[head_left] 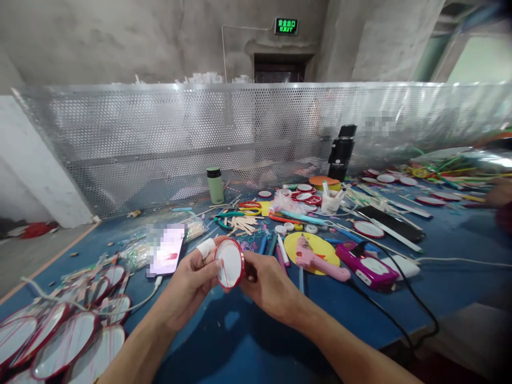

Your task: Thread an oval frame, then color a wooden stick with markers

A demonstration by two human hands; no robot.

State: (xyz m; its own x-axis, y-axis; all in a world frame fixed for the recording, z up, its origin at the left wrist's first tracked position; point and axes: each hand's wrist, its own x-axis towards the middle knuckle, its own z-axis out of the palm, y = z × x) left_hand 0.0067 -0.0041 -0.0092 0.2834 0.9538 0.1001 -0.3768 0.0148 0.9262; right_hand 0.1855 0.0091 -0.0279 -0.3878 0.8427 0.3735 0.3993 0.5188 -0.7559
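Between my two hands, above the blue table, is a round white disc with a red rim point(231, 261), tilted so its white face shows. My left hand point(196, 282) grips its left side, thumb on the face, with a white wrap around one finger. On the right edge, the curled fingers of my right hand point(266, 282) hold the rim; some fingertips are hidden behind it. A pink glue gun point(316, 261) lies on a yellow disc point(292, 246) to the right of my hands. Several marker pens point(283, 249) lie just beyond them.
Several finished-looking red-rimmed discs point(66, 341) are piled at the left. A lit phone point(170, 250) lies near my left hand. Wooden sticks point(244, 225), scissors point(230, 218), a green cup point(215, 185), a black flask point(342, 154) and a purple power strip point(368, 266) with cables stand or lie farther out.
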